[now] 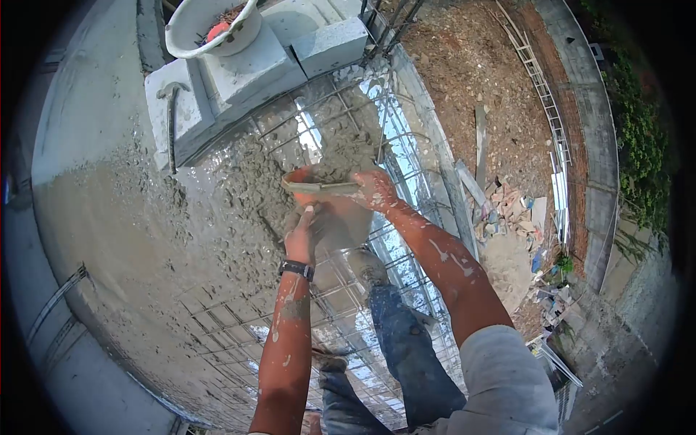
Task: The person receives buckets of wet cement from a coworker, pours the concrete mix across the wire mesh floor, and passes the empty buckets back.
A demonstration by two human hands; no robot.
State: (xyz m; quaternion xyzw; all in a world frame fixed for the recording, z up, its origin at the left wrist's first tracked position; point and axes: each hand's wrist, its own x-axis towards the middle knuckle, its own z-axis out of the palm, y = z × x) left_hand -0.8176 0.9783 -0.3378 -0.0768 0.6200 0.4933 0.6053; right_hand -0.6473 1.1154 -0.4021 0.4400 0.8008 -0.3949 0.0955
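Note:
An orange pan (341,217) with a pale, mortar-coated rim is tipped over the wet concrete (246,188). My right hand (375,190) is closed around the right end of its rim. My left hand (302,233), with a dark band on the wrist, touches the pan's near left side; its fingers are partly hidden against the pan. A heap of grey wet concrete (344,154) lies just beyond the rim. Steel bars (225,326) form a grid around my legs and run under the concrete. Both forearms carry grey splashes.
A white tub (243,32) with rusty bits and something red stands on pale blocks (330,47) at the top. A hammer (171,127) rests on a block at the left. Beyond the slab's right edge (453,196) lie lower ground, rubble (518,210) and a ladder (540,80).

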